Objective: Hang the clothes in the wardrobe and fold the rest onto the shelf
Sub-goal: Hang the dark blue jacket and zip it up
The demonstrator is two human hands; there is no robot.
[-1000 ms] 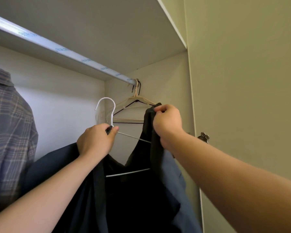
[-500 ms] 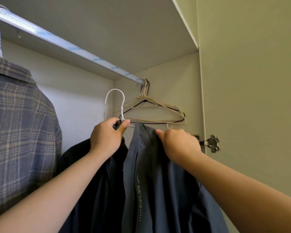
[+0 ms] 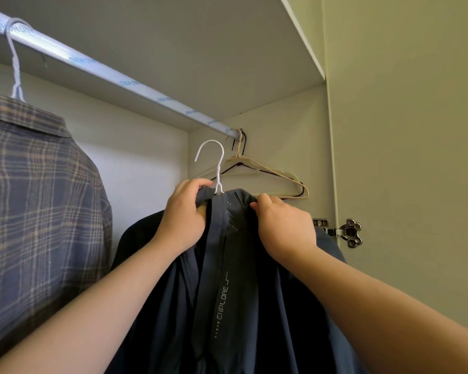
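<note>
The shoulders of the white hanger (image 3: pixel 218 182) lay hidden under the navy jacket (image 3: pixel 235 292), whose hem ran off the bottom edge, and the left edge cropped the plaid shirt (image 3: pixel 33 198).

A dark navy jacket (image 3: pixel 235 279) on a white wire hanger (image 3: pixel 214 168) is gripped at the collar by both hands, left hand (image 3: pixel 185 214) and right hand (image 3: pixel 284 225), below the wardrobe rail (image 3: pixel 114 76).
</note>
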